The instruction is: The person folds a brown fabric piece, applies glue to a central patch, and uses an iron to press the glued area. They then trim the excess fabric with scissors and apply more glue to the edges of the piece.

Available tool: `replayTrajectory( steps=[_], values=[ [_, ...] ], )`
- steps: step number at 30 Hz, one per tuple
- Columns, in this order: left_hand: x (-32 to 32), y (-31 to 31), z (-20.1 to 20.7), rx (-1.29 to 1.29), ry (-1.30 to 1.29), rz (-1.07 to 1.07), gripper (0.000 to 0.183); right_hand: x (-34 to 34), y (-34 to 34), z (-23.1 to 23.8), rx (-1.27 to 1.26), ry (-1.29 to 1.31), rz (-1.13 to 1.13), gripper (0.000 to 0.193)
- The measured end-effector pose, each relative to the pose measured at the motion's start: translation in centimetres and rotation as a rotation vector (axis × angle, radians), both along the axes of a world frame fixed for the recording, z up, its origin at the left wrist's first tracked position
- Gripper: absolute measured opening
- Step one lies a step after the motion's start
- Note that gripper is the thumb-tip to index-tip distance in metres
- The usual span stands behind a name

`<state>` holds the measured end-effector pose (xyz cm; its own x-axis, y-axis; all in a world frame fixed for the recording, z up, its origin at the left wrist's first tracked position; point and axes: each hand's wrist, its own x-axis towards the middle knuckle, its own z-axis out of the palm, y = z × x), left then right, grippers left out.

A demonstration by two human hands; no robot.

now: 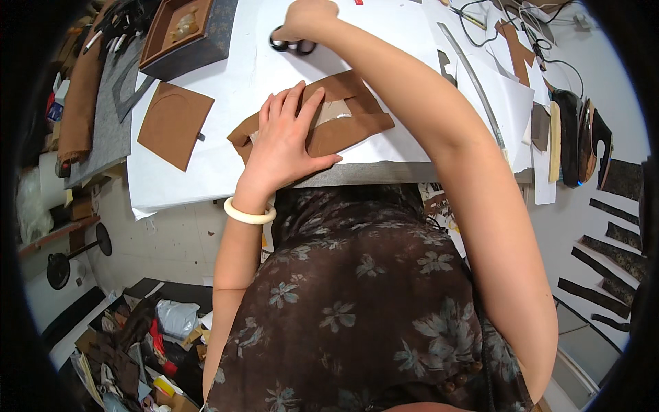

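Note:
My left hand [285, 134] lies flat with fingers spread on a folded brown fabric piece [364, 123] at the table's near edge. A light, shiny strip [331, 113] shows on the fabric beside my fingers. At the far top edge, my right hand [310, 19] is closed round what looks like a pair of scissors; their black looped handles [292, 45] stick out below the hand. The fingertips and the blades are hidden. To the left of my left hand rests a flat brown panel [176, 123] with a curved line on it.
A dark open box [189, 62] with a small figure inside stands far left on the white-covered table [171, 185]. A long metal ruler [473, 82], cables [542, 41] and paper scraps lie to the right. Dark strips [604, 275] lie farther right, with a cluttered bin [158, 343] lower left.

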<state>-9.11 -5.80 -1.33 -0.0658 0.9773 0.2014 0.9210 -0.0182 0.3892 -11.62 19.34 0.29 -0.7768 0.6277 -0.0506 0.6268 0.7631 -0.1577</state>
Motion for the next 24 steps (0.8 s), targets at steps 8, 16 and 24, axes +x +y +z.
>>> replayTrajectory(
  steps=[8,16,24],
  values=[
    [-1.5,-1.4,1.2,-0.017,-0.125,-0.035,0.109,6.8,2.4,2.5,-0.276,-0.114,-0.138,0.036],
    [-3.4,-1.3,2.1,-0.008,-0.097,-0.014,0.101,23.5,-1.8,2.7,-0.713,0.708,-0.127,0.037],
    [-4.1,-0.8,0.9,-0.068,-0.018,0.073,0.101,40.1,-16.9,3.7,-1.393,0.671,-0.544,0.064]
  ],
)
